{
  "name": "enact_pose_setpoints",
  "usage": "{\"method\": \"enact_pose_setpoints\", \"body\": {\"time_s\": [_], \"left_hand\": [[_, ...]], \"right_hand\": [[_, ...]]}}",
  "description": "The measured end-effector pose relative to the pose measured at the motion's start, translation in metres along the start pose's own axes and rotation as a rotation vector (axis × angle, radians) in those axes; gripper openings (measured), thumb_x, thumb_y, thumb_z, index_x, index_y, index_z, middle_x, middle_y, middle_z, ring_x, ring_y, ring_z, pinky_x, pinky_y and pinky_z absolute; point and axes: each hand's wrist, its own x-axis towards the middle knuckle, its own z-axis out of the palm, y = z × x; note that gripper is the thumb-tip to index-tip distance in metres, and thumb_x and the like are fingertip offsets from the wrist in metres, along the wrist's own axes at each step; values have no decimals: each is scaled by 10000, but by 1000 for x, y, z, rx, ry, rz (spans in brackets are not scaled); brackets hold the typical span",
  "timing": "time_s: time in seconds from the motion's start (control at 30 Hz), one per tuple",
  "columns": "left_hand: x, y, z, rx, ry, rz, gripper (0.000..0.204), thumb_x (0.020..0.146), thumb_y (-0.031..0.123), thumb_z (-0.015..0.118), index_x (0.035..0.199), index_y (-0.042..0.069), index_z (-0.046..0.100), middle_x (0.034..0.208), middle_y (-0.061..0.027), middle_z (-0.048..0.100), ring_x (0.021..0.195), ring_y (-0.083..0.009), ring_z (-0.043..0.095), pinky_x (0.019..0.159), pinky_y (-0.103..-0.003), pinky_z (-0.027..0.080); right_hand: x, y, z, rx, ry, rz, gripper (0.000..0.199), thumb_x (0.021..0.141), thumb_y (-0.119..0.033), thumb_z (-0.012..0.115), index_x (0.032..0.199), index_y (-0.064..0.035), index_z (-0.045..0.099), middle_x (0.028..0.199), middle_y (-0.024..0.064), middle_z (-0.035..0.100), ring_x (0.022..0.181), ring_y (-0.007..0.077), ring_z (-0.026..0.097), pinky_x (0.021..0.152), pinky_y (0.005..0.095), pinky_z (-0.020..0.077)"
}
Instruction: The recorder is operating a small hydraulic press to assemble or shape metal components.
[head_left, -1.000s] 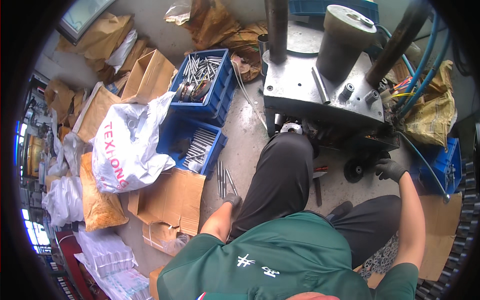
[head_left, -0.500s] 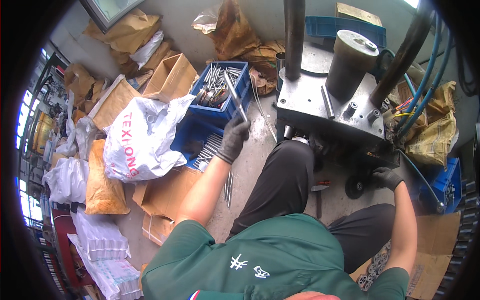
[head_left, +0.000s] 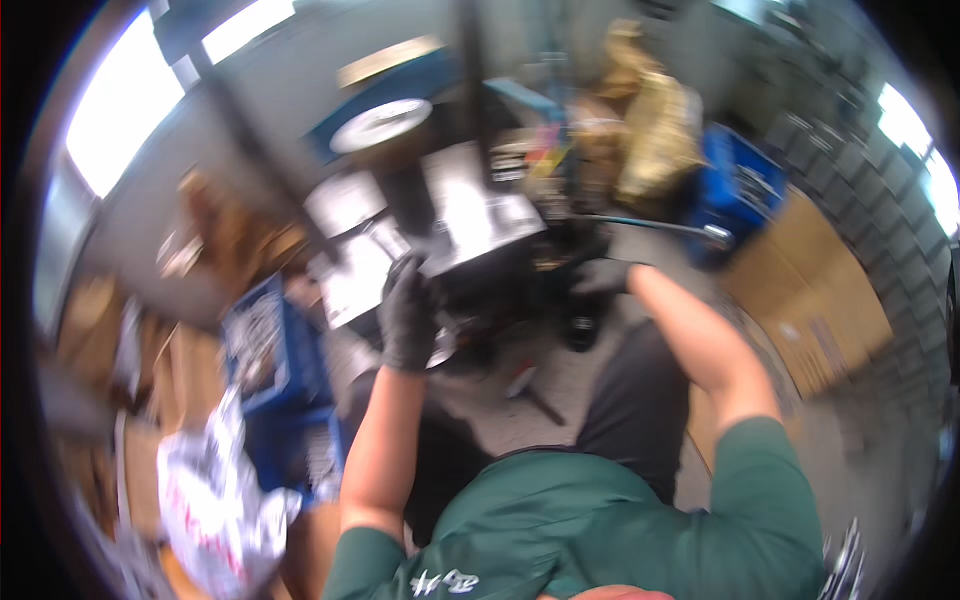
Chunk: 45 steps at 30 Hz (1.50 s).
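Observation:
The picture is smeared by motion. My left hand [head_left: 408, 318], in a dark glove, is raised at the front edge of a steel press [head_left: 475, 205]. Its fingers are closed around what looks like a metal rod [head_left: 384, 240], whose pale upper end shows above them against the plate. Low at the press's right front corner is my gloved right hand [head_left: 603, 278]. Blur and the dark machine parts hide its fingers. Just below it is a round black part [head_left: 581, 332], and I cannot tell whether they touch.
Left of the press stand blue crates [head_left: 290, 375] with metal pieces and a white plastic bag [head_left: 215, 490]. A dark-handled tool [head_left: 540, 402] lies on the floor between my knees. To the right are another blue crate [head_left: 722, 215] and flattened cardboard [head_left: 815, 300].
My view has swung to the right. My left hand has brought the metal rod from beside the blue crates to the front of the press. My right hand stays low by the press.

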Motion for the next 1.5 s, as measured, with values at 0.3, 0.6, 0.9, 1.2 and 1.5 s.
{"method": "enact_pose_setpoints", "body": {"time_s": [0.3,0.6,0.9,1.2,1.5], "left_hand": [[-11,-148,24,492,-460,-67,357,1017,220,682,1300,11,623,1112,-66,677,993,-128,642,859,-281,536],[7,-212,20,1133,-640,-112,429,975,228,689,1331,0,614,1241,-177,664,1161,-327,630,1013,-422,494],[-14,-177,7,1669,-967,-24,368,942,294,703,1214,47,677,1213,-231,664,1157,-438,626,983,-504,502],[-39,-135,-45,1852,-868,-341,395,970,323,675,1257,52,662,1215,-231,690,1137,-435,660,975,-511,521],[-43,-151,-62,1827,-975,-437,396,944,277,709,1264,47,665,1195,-218,707,1110,-387,697,975,-480,545]], "right_hand": [[6,-114,25,597,20,-59,777,976,-519,722,1553,-55,487,1470,144,616,1374,277,544,1165,391,418],[-29,-41,8,120,29,318,658,1019,-591,566,1413,-71,650,1309,135,711,1266,282,626,1117,429,454],[-191,83,98,453,891,621,529,1008,-493,624,1354,-96,678,1098,109,764,986,233,716,935,389,546],[-282,109,355,1434,1639,1082,536,991,-543,630,1218,-57,633,902,88,717,723,254,729,694,420,576],[-255,106,452,1862,1763,1112,261,970,-393,661,937,-135,638,823,70,686,756,293,748,747,502,617]]}}
